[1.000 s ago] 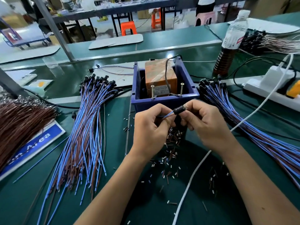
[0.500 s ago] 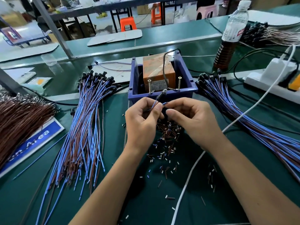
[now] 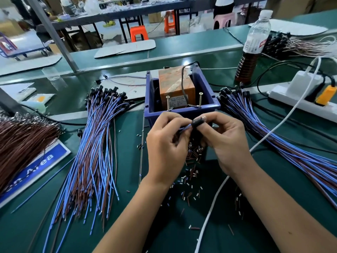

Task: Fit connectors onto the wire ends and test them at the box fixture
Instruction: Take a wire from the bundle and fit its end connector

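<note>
In the head view, a small black connector (image 3: 197,122) is pinched between the fingertips of the right hand (image 3: 226,141), just in front of the blue box fixture (image 3: 182,114), while its blue wire (image 3: 185,128) is gripped by the curled fingers of the left hand (image 3: 166,145). The wire is best kept straight and the connector pushed fully home before being offered to the two upright screws (image 3: 168,103) inside the fixture.

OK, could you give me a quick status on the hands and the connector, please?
Left hand pinches blue wire. Right hand grips black connector on its end. Held just before blue box fixture, short of the two screws. Nothing in between.
</note>
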A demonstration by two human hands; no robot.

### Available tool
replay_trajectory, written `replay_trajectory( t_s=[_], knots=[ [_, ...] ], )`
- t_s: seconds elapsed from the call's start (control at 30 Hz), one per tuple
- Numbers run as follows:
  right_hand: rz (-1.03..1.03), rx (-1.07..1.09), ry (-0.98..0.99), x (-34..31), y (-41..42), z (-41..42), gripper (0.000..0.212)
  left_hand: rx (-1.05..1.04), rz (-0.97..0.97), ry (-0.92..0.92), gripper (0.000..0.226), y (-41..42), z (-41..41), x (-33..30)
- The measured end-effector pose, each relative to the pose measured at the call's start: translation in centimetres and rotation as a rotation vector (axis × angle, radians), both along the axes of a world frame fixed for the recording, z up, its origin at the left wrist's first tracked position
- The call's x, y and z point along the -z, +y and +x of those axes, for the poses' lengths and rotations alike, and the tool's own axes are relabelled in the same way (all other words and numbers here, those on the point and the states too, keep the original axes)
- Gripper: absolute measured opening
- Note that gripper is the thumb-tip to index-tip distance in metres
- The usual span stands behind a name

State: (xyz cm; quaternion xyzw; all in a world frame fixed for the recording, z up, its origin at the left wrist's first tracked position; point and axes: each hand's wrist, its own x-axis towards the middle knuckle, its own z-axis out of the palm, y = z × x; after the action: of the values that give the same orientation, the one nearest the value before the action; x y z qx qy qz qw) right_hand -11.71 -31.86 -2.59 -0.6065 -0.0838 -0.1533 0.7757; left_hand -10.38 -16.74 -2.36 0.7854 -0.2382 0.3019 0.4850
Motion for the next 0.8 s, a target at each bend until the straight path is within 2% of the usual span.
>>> replay_trajectory(
  t_s=[0.1, 0.23, 0.37, 0.47, 0.53, 0.67, 0.8],
  knots=[
    [-0.038, 0.028, -0.017, 0.0, -0.3, 0.0, 0.006, -0.040, 0.066, -0.095, 0.011, -0.1, -0.2, -0.1],
    [0.016, 0.025, -0.067, -0.5, 0.1, -0.2, 0.007, -0.143, -0.058, -0.150, 0.010, 0.0, -0.4, -0.3],
    [0.109, -0.021, -0.050, -0.7, -0.3, 0.2, 0.012, -0.185, -0.351, 0.007, 0.004, 0.1, -0.1, -0.7],
    [0.083, -0.009, -0.042, -0.6, -0.1, 0.3, 0.016, -0.213, -0.509, 0.123, 0.006, 0.2, 0.1, -0.7],
    [-0.016, 0.103, -0.065, -0.4, 0.1, 0.3, 0.015, -0.208, -0.549, 0.184, 0.009, 0.1, 0.2, -0.7],
    [-0.227, 0.411, -0.131, -0.4, 0.0, 0.7, 0.014, -0.184, -0.550, 0.193, 0.005, -0.2, 0.1, -0.7],
    [-0.405, 0.578, -0.188, -0.9, 0.0, 1.4, 0.013, -0.208, -0.560, 0.198, 0.008, -0.2, 0.0, -0.7]
  ],
)
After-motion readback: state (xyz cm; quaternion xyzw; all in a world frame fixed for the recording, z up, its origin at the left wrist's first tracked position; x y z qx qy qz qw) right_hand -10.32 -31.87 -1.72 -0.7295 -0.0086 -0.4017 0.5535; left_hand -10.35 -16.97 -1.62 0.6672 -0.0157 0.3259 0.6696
